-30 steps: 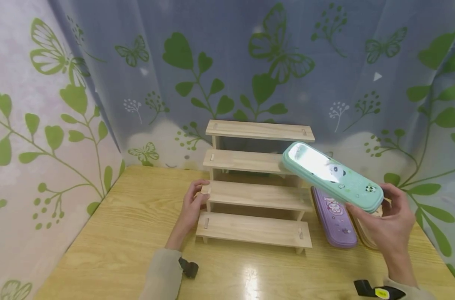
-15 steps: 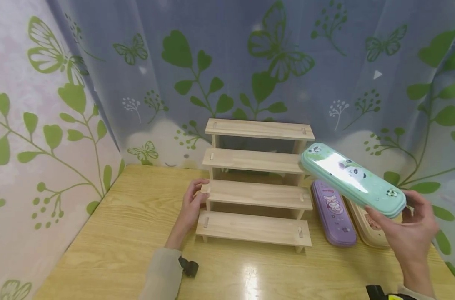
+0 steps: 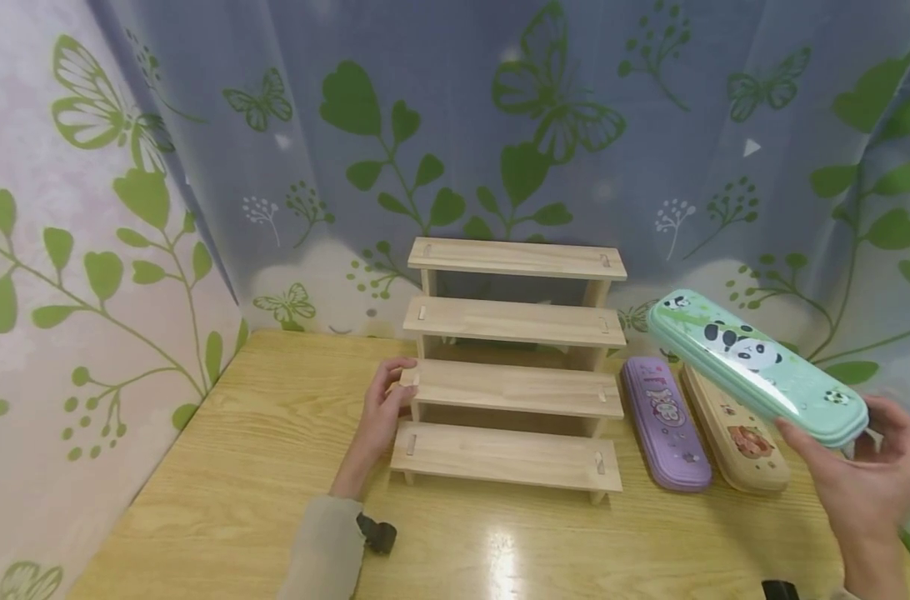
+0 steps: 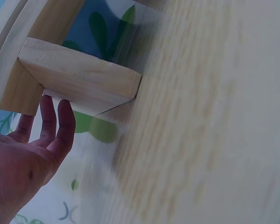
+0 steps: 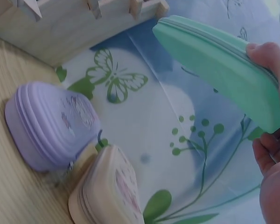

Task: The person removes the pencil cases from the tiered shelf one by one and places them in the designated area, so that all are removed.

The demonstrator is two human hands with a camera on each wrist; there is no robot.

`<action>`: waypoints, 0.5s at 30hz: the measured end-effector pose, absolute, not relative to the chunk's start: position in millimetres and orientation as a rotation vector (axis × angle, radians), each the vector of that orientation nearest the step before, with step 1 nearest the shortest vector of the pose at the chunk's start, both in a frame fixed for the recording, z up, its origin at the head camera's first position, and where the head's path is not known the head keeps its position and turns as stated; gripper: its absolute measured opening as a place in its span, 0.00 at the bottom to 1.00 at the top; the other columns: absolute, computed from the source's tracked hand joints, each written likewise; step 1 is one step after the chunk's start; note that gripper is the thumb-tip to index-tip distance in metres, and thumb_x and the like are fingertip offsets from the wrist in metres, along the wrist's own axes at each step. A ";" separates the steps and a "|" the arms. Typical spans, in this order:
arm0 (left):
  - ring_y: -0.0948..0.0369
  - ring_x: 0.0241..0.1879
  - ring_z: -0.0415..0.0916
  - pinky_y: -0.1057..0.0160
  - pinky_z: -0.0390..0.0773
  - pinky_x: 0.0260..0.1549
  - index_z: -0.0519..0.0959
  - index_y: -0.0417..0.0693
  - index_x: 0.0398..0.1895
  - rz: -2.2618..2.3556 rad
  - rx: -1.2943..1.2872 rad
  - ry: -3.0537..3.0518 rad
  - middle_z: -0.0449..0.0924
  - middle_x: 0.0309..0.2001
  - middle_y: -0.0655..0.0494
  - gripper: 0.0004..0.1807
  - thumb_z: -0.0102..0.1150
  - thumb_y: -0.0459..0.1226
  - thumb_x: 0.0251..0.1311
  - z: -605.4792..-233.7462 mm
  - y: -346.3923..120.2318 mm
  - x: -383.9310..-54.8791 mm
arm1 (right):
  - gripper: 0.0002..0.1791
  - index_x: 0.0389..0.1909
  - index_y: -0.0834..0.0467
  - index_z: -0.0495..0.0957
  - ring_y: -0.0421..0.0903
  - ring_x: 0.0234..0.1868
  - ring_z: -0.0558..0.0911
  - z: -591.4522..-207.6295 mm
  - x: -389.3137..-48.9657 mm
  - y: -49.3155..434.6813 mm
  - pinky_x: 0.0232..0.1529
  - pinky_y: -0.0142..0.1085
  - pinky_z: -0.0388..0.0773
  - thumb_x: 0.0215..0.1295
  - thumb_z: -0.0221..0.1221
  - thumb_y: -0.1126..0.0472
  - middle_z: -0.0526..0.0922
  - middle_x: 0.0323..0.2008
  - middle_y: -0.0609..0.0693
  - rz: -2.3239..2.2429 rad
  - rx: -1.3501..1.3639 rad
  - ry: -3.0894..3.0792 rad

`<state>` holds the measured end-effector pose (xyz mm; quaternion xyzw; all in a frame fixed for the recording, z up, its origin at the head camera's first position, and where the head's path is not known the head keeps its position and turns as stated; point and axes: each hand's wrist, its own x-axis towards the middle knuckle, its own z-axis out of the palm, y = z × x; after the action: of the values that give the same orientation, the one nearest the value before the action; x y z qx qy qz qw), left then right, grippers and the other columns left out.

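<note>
My right hand [image 3: 873, 477] grips the near end of a mint-green pencil case [image 3: 758, 367] with pandas on its lid. The case is held tilted in the air; its zipped side [image 5: 224, 65] shows in the right wrist view. My left hand [image 3: 383, 404] holds the left end of a tiered wooden stand [image 3: 511, 387] at the second step from the front. In the left wrist view, the fingers [image 4: 64, 123] reach up to the underside of the stand. A purple pencil case [image 3: 665, 425] and a beige pencil case [image 3: 738, 437] lie side by side, right of the stand.
The wooden table [image 3: 275, 467] carries the stand and the two lying cases. A printed cloth [image 3: 455, 125] with leaves and butterflies hangs behind, and similar cloth [image 3: 57, 275] covers the left side.
My right hand has carried the mint-green pencil case to the right, away from the stand, uncovering more of the purple and beige cases. My left hand has stayed at the stand.
</note>
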<state>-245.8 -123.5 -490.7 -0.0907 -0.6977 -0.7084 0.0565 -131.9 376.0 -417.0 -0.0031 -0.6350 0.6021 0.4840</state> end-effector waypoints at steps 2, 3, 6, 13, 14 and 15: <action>0.58 0.46 0.77 0.53 0.83 0.45 0.70 0.42 0.63 -2.149 -0.276 -2.113 0.71 0.58 0.39 0.22 0.49 0.31 0.66 -491.0 -123.5 -245.5 | 0.42 0.58 0.69 0.76 0.40 0.50 0.77 -418.9 -128.9 379.9 0.52 0.22 0.77 0.33 0.64 0.92 0.82 0.52 0.47 1.374 -0.115 -1.642; 0.58 0.46 0.78 0.53 0.84 0.45 0.70 0.42 0.63 -2.149 -0.276 -2.113 0.71 0.58 0.39 0.22 0.49 0.31 0.66 -491.1 -123.5 -245.4 | 0.43 0.59 0.67 0.76 0.39 0.51 0.77 -419.7 -127.6 381.7 0.54 0.21 0.76 0.34 0.64 0.91 0.81 0.53 0.45 1.323 -0.161 -1.687; 0.58 0.46 0.78 0.52 0.84 0.45 0.70 0.42 0.63 -2.150 -0.274 -2.110 0.72 0.58 0.39 0.22 0.49 0.31 0.66 -491.3 -123.5 -245.3 | 0.45 0.63 0.62 0.75 0.37 0.53 0.75 -422.7 -124.2 387.4 0.55 0.20 0.74 0.38 0.66 0.89 0.79 0.54 0.40 1.248 -0.254 -1.761; 0.59 0.46 0.78 0.56 0.84 0.43 0.70 0.41 0.63 -2.162 -0.272 -2.101 0.71 0.58 0.40 0.22 0.48 0.30 0.66 -491.5 -123.2 -245.9 | 0.44 0.64 0.53 0.74 0.30 0.52 0.73 -427.4 -119.8 396.7 0.54 0.16 0.72 0.42 0.69 0.83 0.74 0.54 0.34 1.179 -0.397 -1.811; 0.59 0.45 0.78 0.57 0.84 0.43 0.70 0.42 0.63 -2.164 -0.271 -2.100 0.71 0.58 0.40 0.22 0.48 0.30 0.66 -491.7 -123.2 -246.1 | 0.44 0.63 0.52 0.74 0.30 0.53 0.74 -427.5 -119.7 397.5 0.55 0.16 0.72 0.43 0.69 0.82 0.74 0.54 0.34 1.179 -0.424 -1.807; 0.59 0.45 0.78 0.57 0.84 0.43 0.70 0.42 0.63 -2.165 -0.270 -2.099 0.71 0.58 0.40 0.22 0.48 0.30 0.66 -491.8 -123.2 -246.3 | 0.43 0.63 0.51 0.74 0.29 0.53 0.74 -427.9 -119.4 398.4 0.57 0.17 0.72 0.43 0.69 0.82 0.73 0.54 0.33 1.166 -0.445 -1.808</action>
<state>-246.3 -123.2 -491.8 -0.0890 -0.6920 -0.7141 0.0570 -119.4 398.4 -427.9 -0.1805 -0.7328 0.4728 0.4548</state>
